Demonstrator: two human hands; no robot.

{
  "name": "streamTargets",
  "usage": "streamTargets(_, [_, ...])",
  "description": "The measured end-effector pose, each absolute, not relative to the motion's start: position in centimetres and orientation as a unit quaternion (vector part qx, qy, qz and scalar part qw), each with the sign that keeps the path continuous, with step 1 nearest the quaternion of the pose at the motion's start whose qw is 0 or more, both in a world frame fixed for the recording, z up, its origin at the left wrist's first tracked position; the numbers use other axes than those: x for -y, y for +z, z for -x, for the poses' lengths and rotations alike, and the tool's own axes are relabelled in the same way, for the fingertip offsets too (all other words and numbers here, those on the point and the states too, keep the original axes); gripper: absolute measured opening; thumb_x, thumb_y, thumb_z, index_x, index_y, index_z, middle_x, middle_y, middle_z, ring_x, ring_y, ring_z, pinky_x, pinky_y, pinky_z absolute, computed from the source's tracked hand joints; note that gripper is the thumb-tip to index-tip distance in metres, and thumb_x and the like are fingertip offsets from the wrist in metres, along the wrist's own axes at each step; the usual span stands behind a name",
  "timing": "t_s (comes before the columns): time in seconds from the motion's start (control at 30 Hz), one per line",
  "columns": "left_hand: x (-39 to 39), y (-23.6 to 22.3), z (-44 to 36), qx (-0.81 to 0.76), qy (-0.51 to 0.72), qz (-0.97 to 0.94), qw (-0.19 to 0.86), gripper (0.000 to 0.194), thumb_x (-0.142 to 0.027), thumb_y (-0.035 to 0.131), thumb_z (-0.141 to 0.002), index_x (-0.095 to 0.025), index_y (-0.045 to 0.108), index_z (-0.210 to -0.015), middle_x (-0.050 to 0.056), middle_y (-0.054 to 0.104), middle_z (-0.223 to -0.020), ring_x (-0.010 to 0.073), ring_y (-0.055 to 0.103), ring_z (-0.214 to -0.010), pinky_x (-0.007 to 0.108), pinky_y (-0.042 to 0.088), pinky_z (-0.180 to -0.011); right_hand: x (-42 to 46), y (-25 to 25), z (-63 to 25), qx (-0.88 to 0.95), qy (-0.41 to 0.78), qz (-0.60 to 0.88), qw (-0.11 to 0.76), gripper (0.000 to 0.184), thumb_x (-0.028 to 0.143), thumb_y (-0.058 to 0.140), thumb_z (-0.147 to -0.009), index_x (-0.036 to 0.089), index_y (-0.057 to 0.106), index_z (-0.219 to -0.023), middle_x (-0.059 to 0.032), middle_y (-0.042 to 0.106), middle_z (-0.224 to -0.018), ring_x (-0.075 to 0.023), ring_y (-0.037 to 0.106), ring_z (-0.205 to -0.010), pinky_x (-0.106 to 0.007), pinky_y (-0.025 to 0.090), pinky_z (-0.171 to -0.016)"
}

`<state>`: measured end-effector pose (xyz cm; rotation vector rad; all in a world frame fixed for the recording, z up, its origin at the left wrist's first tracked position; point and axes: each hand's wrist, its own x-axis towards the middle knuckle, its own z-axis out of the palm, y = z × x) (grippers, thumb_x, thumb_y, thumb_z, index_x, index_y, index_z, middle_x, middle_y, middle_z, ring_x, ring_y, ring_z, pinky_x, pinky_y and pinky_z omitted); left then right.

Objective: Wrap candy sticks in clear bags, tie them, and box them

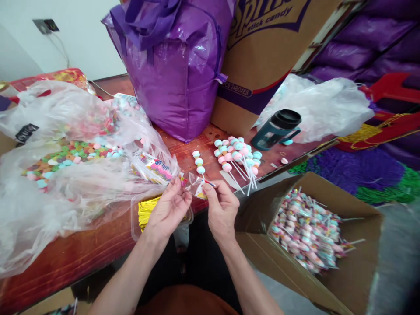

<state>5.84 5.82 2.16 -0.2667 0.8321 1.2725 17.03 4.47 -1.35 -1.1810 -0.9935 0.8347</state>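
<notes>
Between my two hands, above the table's front edge, is a small clear plastic bag with coloured print. My left hand pinches its left end, and my right hand grips its right end between thumb and fingers. Just beyond them a candy stick with pink, green and blue pieces lies on the table. To its right is a pile of similar candy sticks with white sticks. A stack of printed bags lies left of my hands. Gold twist ties sit in a plastic tub beside my left wrist.
Large plastic bags with loose candies spread over the left. A purple bag, a cardboard box and a dark bottle stand behind. An open carton of wrapped candy sticks is at lower right.
</notes>
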Motion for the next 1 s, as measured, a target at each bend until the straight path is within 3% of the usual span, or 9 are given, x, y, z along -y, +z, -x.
streamTargets(0.17, [-5.8,1.2,-5.9,-0.397,0.65,0.013,0.648,0.02,-0.002,0.081,-0.071,-0.013,0.065,-0.07,-0.003,0.066,-0.068,0.0054,0.059,-0.059,0.016,0.047,-0.058,-4.4,-1.8,-16.9,0.435,0.351,0.523,0.644,0.022,0.034,0.066,-0.088,0.018,0.062,-0.072,0.0036,0.057,-0.066,-0.0111,0.05,-0.061,-0.023,0.043,-0.06])
streamTargets(0.3, [-5.2,0.6,-6.6,-0.406,0.712,-0.082,0.568,0.029,-0.021,0.093,-0.059,-0.014,0.066,-0.067,-0.005,0.063,-0.067,0.0039,0.056,-0.061,0.013,0.045,-0.06,-4.5,-2.1,-16.4,0.417,0.334,0.539,0.651,0.037,0.04,0.062,-0.091,0.019,0.05,-0.063,0.0056,0.042,-0.06,-0.0095,0.038,-0.057,-0.022,0.035,-0.053])
streamTargets(0.5, [-5.4,0.1,-5.9,-0.423,0.679,-0.098,0.592,0.033,-0.03,0.094,-0.057,-0.015,0.069,-0.073,-0.005,0.065,-0.071,0.0039,0.055,-0.06,0.015,0.047,-0.06,-4.7,-2.0,-16.5,0.427,0.314,0.541,0.653,0.044,0.04,0.06,-0.093,0.02,0.041,-0.059,0.006,0.034,-0.059,-0.0091,0.031,-0.056,-0.022,0.03,-0.051])
streamTargets(0.7, [-5.7,-0.1,-5.4,-0.432,0.698,-0.107,0.561,0.024,-0.019,0.091,-0.061,-0.015,0.068,-0.068,-0.004,0.067,-0.071,0.0051,0.061,-0.067,0.015,0.049,-0.068,-4.9,-2.0,-16.9,0.449,0.317,0.554,0.625,0.03,0.036,0.061,-0.09,0.019,0.055,-0.067,0.0041,0.047,-0.062,-0.0109,0.042,-0.06,-0.023,0.038,-0.058])
streamTargets(0.87, [-5.8,0.0,-5.7,-0.431,0.687,-0.081,0.579,0.025,-0.024,0.09,-0.065,-0.015,0.069,-0.075,-0.004,0.069,-0.075,0.0046,0.06,-0.062,0.016,0.048,-0.063,-5.1,-2.2,-16.8,0.429,0.331,0.567,0.62,0.044,0.045,0.059,-0.091,0.021,0.039,-0.06,0.0055,0.034,-0.059,-0.0099,0.032,-0.057,-0.023,0.032,-0.052])
streamTargets(1.0, [-6.4,-0.1,-5.1,-0.443,0.639,-0.046,0.627,0.028,-0.022,0.091,-0.062,-0.015,0.069,-0.077,-0.003,0.069,-0.071,0.0057,0.06,-0.057,0.018,0.049,-0.06,-5.4,-2.3,-16.9,0.462,0.333,0.551,0.61,0.045,0.045,0.057,-0.093,0.021,0.038,-0.06,0.0055,0.033,-0.061,-0.0099,0.031,-0.057,-0.024,0.03,-0.052])
